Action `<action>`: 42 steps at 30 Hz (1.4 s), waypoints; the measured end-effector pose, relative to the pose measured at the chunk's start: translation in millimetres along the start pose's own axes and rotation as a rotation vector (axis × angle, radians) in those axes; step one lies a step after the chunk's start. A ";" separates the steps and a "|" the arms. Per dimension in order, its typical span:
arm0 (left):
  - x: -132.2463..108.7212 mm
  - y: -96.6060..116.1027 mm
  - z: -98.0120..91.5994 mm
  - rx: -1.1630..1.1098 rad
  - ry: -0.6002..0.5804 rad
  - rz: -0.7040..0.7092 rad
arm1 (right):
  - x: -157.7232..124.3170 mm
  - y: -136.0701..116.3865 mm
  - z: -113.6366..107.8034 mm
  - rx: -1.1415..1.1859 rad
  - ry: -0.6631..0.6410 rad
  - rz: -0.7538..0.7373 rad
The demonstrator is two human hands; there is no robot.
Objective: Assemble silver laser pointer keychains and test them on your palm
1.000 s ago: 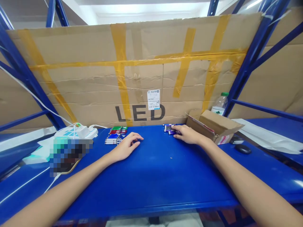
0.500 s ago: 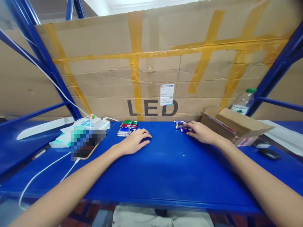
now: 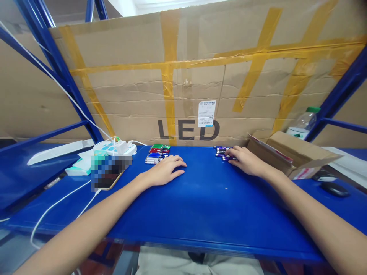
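Note:
On the blue table (image 3: 200, 214), several pens with green, red, blue and white barrels (image 3: 156, 150) lie side by side at the back left. My left hand (image 3: 168, 170) lies palm down just right of and in front of them, fingers spread, holding nothing. At the back centre-right is a group of dark blue and purple pens (image 3: 221, 151). My right hand (image 3: 245, 159) reaches over their right ends, with its fingertips on the nearest pens; the fingers partly cover them, and whether it grips one is too small to tell.
A phone (image 3: 113, 173), a white power strip (image 3: 123, 149) and cables lie at the left. An open cardboard box (image 3: 298, 152), a green-capped bottle (image 3: 305, 122) and a black mouse (image 3: 335, 188) stand at the right. A taped cardboard sheet (image 3: 137, 95) rises behind.
The whole view has shifted slightly, so things appear a little further right. Some dark pens near my right fingertips lie slightly differently. My left hand stays beside the coloured pens.

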State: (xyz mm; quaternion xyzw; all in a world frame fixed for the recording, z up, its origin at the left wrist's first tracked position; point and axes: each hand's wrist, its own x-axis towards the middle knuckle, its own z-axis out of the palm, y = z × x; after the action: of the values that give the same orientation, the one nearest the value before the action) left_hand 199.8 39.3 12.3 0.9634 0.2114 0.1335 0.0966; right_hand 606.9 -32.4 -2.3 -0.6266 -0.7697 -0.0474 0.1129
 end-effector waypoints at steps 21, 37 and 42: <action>-0.7 1.2 -2.6 -0.019 -0.004 0.005 | -2.9 -29.5 -17.6 0.114 -0.116 0.075; 0.1 2.4 -3.0 -0.012 -0.007 0.011 | -5.5 -75.1 -23.9 0.332 -0.148 -0.155; 0.4 3.2 -3.0 -0.009 -0.012 0.011 | -10.9 -99.9 -26.1 0.392 -0.160 -0.228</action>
State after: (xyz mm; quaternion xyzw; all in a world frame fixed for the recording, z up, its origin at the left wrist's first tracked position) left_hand 200.5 37.0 16.0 0.9648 0.2051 0.1294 0.1014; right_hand 514.5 -69.4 27.3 -0.5034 -0.8365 0.1403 0.1648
